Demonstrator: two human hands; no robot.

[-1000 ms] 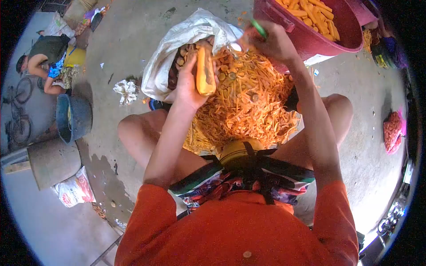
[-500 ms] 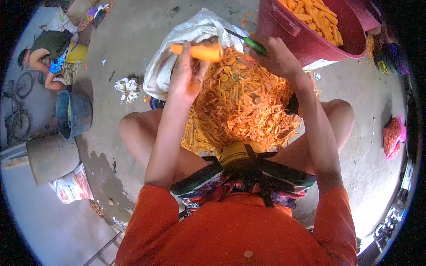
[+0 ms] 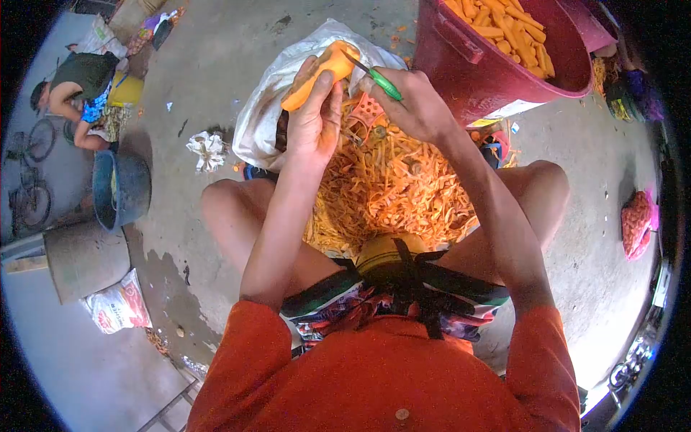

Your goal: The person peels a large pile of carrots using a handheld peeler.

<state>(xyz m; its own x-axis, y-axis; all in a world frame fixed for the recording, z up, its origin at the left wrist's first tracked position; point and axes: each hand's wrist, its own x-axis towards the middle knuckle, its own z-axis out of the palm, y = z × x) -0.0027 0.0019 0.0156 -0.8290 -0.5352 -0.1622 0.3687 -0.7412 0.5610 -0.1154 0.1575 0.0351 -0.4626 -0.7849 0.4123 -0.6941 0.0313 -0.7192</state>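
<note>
A peeled carrot [image 3: 322,78] is gripped in my left hand [image 3: 314,119], tilted with its thick end up and to the right. My right hand [image 3: 414,104] is closed round the green handle of a knife [image 3: 384,83]. The dark blade reaches the carrot's upper end and appears to touch it. Beneath both hands, a heap of carrot peelings [image 3: 403,180] lies between my legs. An orange-red plastic basket or crate piece [image 3: 365,117] shows at the top of the heap. Behind the carrot is a white woven sack [image 3: 255,115] with its mouth open.
A large dark-red tub [image 3: 439,61] full of peeled carrots [image 3: 512,32] stands at upper right. To the left are a crumpled white bag [image 3: 207,150], a dark bucket [image 3: 129,191] and a person [image 3: 83,83] bent over. A pink net bag [image 3: 637,223] lies far right.
The carrot has turned from lying level to steeply tilted. My right hand has moved left and down, bringing the knife blade to the carrot's end. The plastic piece on the heap has come into view.
</note>
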